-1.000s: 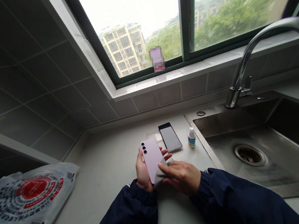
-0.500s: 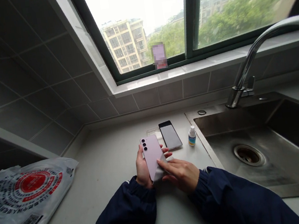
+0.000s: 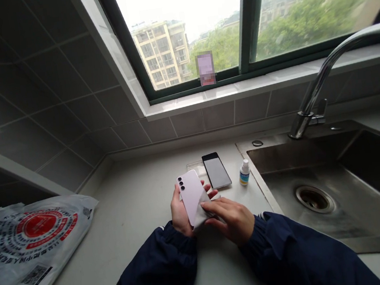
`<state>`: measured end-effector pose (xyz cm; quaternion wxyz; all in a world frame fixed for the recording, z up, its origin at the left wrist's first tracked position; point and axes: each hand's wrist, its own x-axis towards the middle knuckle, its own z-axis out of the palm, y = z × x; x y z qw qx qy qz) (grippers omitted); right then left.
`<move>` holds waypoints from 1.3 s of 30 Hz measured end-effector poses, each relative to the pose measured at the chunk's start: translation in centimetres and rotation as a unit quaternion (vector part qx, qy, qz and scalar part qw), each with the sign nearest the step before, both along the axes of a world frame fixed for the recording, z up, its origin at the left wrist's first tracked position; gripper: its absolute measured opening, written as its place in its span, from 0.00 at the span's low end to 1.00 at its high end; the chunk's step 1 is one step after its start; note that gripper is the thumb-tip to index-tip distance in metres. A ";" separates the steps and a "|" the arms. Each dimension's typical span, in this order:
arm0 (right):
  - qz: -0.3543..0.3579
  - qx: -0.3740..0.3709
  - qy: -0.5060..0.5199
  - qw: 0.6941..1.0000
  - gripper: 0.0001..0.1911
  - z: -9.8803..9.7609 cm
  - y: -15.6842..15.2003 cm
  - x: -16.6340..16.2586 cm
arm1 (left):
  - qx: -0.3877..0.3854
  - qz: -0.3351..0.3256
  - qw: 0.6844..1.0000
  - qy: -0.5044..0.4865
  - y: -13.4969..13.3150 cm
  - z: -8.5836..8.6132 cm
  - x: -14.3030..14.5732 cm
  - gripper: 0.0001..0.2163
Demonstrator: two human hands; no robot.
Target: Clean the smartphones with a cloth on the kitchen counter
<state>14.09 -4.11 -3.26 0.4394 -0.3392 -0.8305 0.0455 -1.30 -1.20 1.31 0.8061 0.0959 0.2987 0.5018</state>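
A pale pink smartphone point(image 3: 192, 193) lies back up in my left hand point(image 3: 179, 210), its camera lenses at the upper left. The fingers of that hand curl round its right edge from beneath. My right hand point(image 3: 233, 216) presses a thin whitish cloth or wipe point(image 3: 201, 215) against the lower part of the phone's back, fingertips on the cloth. Just beyond, a second phone point(image 3: 217, 170) with a dark top and a grey face rests on the counter, partly beside a clear case point(image 3: 196, 167). To its right stands a small white spray bottle point(image 3: 244, 172) with a blue and yellow label.
On the right is a steel sink point(image 3: 267, 197) with a curved faucet point(image 3: 311, 84). A white plastic bag point(image 3: 61, 225) with red and black print lies at the left on the white counter point(image 3: 129, 188). Behind the counter is a window point(image 3: 182, 31).
My right hand has shifted slightly with the cloth on the phone's lower back. The phone stays in my left hand, and the view has moved a little.
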 end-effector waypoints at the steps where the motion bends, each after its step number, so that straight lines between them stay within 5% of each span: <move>1: 0.002 0.004 -0.001 1.000 0.18 -0.1 0.1 0.0 | 0.005 -0.002 1.000 -0.006 0.0 -0.1 0.0 0.32; 19: -0.012 -0.114 -0.073 0.991 0.33 0.0 -0.4 -0.1 | 0.036 -0.042 0.998 -0.016 -0.1 -0.9 0.5 0.34; 26: -0.073 -0.137 -0.084 0.984 0.30 0.5 -0.4 0.1 | 0.070 -0.025 0.997 -0.018 -0.2 -0.7 0.4 0.34; 39: -0.043 -0.164 -0.113 0.979 0.31 0.6 -0.9 -0.3 | 0.078 -0.051 0.996 -0.011 0.1 -1.1 0.0 0.35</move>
